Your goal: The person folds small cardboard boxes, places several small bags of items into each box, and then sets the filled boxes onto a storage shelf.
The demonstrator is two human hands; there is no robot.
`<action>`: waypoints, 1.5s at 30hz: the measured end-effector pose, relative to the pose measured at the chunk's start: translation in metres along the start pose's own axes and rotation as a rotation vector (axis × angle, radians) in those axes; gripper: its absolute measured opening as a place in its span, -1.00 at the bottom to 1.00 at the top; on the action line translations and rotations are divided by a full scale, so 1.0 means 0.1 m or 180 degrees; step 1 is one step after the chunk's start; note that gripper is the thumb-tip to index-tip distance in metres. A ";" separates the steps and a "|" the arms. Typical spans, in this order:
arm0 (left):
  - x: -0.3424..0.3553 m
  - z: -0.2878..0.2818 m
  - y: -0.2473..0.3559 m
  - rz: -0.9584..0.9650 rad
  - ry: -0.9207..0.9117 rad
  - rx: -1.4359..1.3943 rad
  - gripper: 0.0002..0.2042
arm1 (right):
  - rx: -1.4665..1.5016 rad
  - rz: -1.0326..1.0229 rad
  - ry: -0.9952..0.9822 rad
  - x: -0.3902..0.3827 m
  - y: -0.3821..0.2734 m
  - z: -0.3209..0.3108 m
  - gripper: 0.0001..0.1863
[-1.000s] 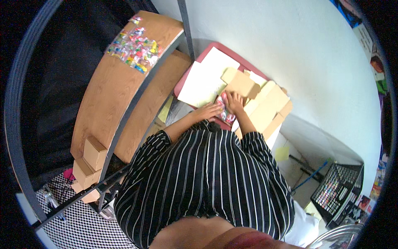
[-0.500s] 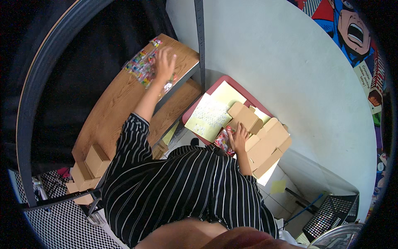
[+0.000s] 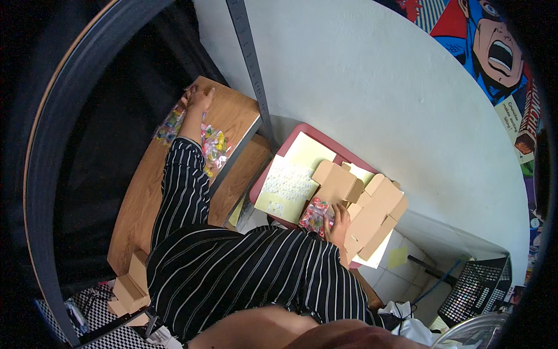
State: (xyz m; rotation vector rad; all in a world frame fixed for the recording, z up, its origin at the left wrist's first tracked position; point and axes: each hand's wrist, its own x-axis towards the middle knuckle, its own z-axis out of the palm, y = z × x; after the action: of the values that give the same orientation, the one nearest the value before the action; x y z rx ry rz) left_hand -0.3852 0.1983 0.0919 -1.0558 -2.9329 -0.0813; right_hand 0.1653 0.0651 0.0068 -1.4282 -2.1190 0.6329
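At the far end of the wooden shelf on the left, my left hand (image 3: 198, 99) lies over small clear bags of colourful sweets (image 3: 170, 125), its thumb apart from the bent fingers. More bagged sweets (image 3: 215, 148), yellow, pink and red, lie on the shelf beside that forearm. In front of me stands an open cardboard box (image 3: 334, 181) with its flaps up and bags of red sweets (image 3: 314, 216) in it. My right hand (image 3: 338, 225) grips the box's right side, the thumb over the sweets. The fingertips are partly hidden.
A red-rimmed table (image 3: 301, 129) against the wall carries yellow paper, a sheet of small stickers (image 3: 285, 185) and flattened cardboard (image 3: 378, 212). Another open carton (image 3: 132, 285) sits at the shelf's near end. A black metal post (image 3: 251, 64) rises beyond the shelf; a black basket (image 3: 475, 288) stands right.
My left hand has moved from above the bags to the shelf's far end and down onto them. My right hand has shifted to the box's side, uncovering more red sweets. The view has turned slightly.
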 end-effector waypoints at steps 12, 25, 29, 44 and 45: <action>-0.45 0.06 0.21 0.2151 0.0928 -0.1453 -0.77 | 0.0072 -0.0487 0.0129 0.20 -0.13 -0.02 -0.58; -2.42 -0.19 0.80 0.1732 0.1432 -0.3472 -0.85 | 0.2438 0.0950 0.0112 0.51 0.18 -0.21 -0.60; -3.49 0.24 1.17 0.2180 0.0033 -0.3737 -0.87 | 0.3545 0.1585 -0.1193 0.58 0.01 -0.23 -0.45; -3.72 1.60 1.90 0.4124 -0.1575 -0.0993 -0.65 | 0.2977 0.2298 0.0440 -0.44 0.67 -0.36 -0.64; -3.74 1.54 2.02 0.4263 -0.1742 -0.0475 -0.66 | 0.2907 0.2408 0.0589 -0.57 0.75 -0.41 -0.64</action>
State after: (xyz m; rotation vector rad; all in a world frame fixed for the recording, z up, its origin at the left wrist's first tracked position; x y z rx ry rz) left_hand 0.0310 0.1241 -0.0681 -3.1066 -1.8452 0.0304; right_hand 0.2624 0.0415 -0.0178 -1.5618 -0.8382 1.4315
